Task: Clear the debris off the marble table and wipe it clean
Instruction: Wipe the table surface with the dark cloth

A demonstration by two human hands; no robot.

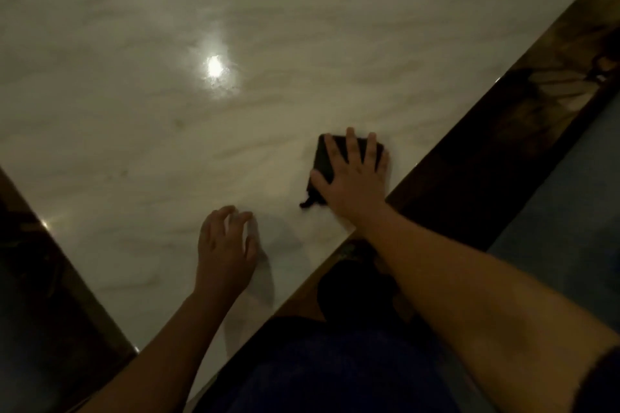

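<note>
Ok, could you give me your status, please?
Right hand pressing dark cloth on marble table, near edge. Left hand empty, fingers relaxed. Nothing blocking.

Beyond the black cloth (330,157) and to its left, the marble table top (235,27) runs on as open, flat stone, wide enough for a hand to sweep in either direction. The only marks there are two faint smudges (177,122) left of the cloth, flat on the surface and no bar to passing. The right hand (355,178) lies spread on the cloth, and its forearm crosses the table edge just behind it. Just right of the cloth, the marble ends at a dark border (469,161), leaving a narrow strip. Nearer than the cloth and to its left, the left hand (224,245) sits with loosely curled fingers; a gap of bare marble separates it from the cloth.
</note>
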